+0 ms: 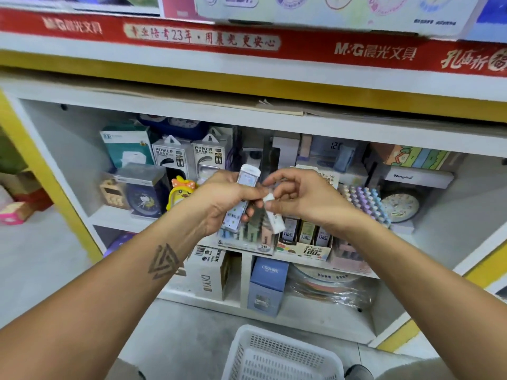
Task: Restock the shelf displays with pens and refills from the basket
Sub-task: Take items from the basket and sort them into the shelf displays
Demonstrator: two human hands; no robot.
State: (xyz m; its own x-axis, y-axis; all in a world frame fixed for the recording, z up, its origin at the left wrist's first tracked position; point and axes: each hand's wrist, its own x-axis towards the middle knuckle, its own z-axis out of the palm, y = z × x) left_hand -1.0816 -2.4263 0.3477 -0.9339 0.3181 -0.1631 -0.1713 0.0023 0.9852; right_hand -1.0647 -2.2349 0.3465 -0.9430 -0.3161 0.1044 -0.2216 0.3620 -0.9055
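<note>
Both my hands are up in front of the middle shelf, close together. My left hand is wrapped round a slim clear refill case w/ a white cap; the case stands nearly upright, tilted a bit, cap end up, bottom end sticking out below my palm. My left fingers are curled tight on it, thumb across the front.

My right hand pinches a 2nd refill case, white-capped, betw. thumb and forefinger at its top end; it slants down and to the right, lower end pointing at the display boxes. The other right fingers are loosely bent, holding nothing. The two cases nearly touch where my hands meet; can't tell if they actually do.

Just behind and below my hands, on the shelf edge, sits a pastel display box marked 2B, and beside it on the right a display box of lead refills marked 0.7 and 100. Further right is a rack of pastel pens, then a round clock.

Left of my hands: a yellow duck toy and two power bank boxes at the back.

The white plastic basket is on the floor at the bottom of view, below the shelves; can't see its contents.
</note>
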